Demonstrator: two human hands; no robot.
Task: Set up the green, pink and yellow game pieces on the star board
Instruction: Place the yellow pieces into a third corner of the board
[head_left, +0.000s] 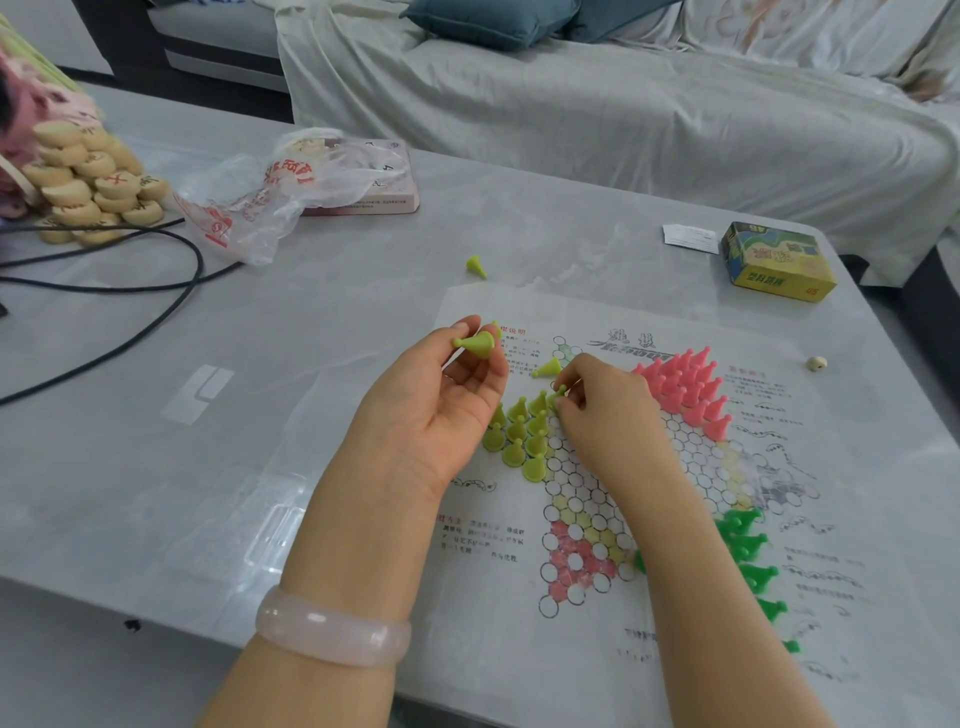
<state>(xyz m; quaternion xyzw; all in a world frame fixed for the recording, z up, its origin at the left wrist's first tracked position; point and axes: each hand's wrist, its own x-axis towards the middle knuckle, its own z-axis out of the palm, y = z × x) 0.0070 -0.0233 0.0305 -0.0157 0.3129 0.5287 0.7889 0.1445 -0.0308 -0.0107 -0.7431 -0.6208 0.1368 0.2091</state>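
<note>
The paper star board (587, 499) lies flat on the grey table. My left hand (441, 400) is raised palm-up and pinches one yellow-green cone piece (478, 344) between thumb and fingertips. My right hand (597, 410) pinches another yellow-green piece (560, 391) at the edge of the standing yellow-green group (519, 436) on the board's left point. One yellow-green piece (546, 368) lies tipped over on the board, and another (476, 267) lies on the table beyond it. Pink pieces (691, 389) stand packed in the upper right point. Dark green pieces (748, 551) are partly hidden behind my right forearm.
A yellow and green box (779, 262) and a paper slip (690, 239) sit at the far right. A small pale bead (817, 363) lies near the board. Far left are wooden chess discs (93, 182), a plastic bag (260, 202), a pink box (379, 192) and black cables (156, 270).
</note>
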